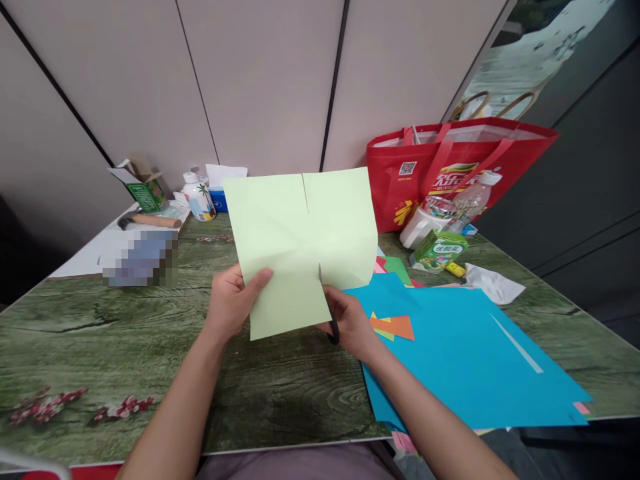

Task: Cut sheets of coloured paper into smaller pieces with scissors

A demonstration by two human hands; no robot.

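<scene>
Both hands are raised over the table (150, 347), working on one pale green sheet (300, 240) that stands nearly upright between them. Closed in a pinch, the left hand (233, 303) grips the sheet's lower left edge, thumb on the near face and fingers hidden behind. Curled shut, the right hand (353, 323) holds a pair of scissors (333, 331) at the sheet's lower right edge; the black handle loop shows below the fingers and a thin blade rises into the paper from its bottom edge. A short slit also runs down from the middle of the sheet's top edge. Just right of the sheet and below it, a large blue paper (475, 360) lies flat on the table, with small orange scraps (395, 327) on its near-left corner, close to the right hand. Further right of the sheet stand a green drink carton (440, 250) and a clear plastic bottle (473, 197), with a red bag (450, 160) behind them. Left of the sheet, well apart, lie a hammer (150, 220), a small white bottle (197, 197) and an opened box (143, 187).
</scene>
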